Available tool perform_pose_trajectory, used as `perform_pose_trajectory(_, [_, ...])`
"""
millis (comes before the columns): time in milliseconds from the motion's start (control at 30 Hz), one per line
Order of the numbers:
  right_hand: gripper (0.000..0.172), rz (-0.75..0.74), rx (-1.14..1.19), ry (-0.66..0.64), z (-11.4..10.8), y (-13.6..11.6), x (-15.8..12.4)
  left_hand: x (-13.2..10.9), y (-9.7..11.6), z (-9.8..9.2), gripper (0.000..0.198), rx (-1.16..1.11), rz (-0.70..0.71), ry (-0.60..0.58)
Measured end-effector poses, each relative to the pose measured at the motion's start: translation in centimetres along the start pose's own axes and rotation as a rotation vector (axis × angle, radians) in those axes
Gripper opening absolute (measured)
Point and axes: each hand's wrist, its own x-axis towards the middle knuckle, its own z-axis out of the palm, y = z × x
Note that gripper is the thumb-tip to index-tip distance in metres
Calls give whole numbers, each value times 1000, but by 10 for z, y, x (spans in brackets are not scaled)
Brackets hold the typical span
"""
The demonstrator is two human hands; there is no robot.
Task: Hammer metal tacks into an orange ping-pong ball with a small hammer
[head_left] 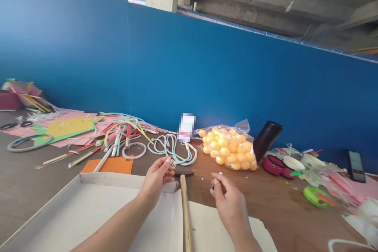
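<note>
My left hand (pixel 157 177) is raised over the far right corner of a shallow white box (pixel 97 208), pinching a small shiny round metal piece (pixel 172 162) between thumb and fingertips. To its right my right hand (pixel 232 204) is closed, with a small silvery piece (pixel 212 191) showing at its fingertips; its kind is too small to tell. Between the hands lies a hammer (pixel 186 208), its wooden handle pointing toward me and its dark head at the far end. Beneath my right hand is a cream-coloured sheet (pixel 203 224).
A clear bag of orange balls (pixel 227 147) sits behind, beside a leaning black bottle (pixel 267 139). Pale blue cord (pixel 168 147), an orange sheet (pixel 116 165) and coloured paper (pixel 69 126) lie left. A green tape measure (pixel 317 196) and phone (pixel 356 166) are right. A blue partition (pixel 191 63) stands behind.
</note>
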Motion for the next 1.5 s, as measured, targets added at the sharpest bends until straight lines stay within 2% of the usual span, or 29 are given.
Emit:
perform_pose_trajectory(100, [30, -164, -81, -54, 14, -5, -4, 1, -3, -1, 37, 26, 11, -14])
perform_pose_trajectory(200, [30, -246, -158, -125, 32, -12, -6, 2, -5, -2, 39, 40, 19, -24])
perform_pose_trajectory(400, [40, -155, -427, -117, 51, -5, 17, 7, -7, -4, 38, 46, 19, -29])
perform_pose_trajectory(600, [16, -128, -564, -159, 48, 6, 37, 5, -6, -3, 36, 59, 17, -52])
perform_pose_trajectory(833, [17, -101, -575, -213, 44, 10, 41, 2, -6, -1, 31, -51, -75, -171])
perform_pose_trajectory(1000, [11, -62, -563, -229, 37, 14, 37, -3, -6, 0, 28, -70, -111, -257])
perform_pose_trajectory(1500, [17, 2, -548, -265, 26, 13, 29, -12, 2, 3, 27, -34, -131, -281])
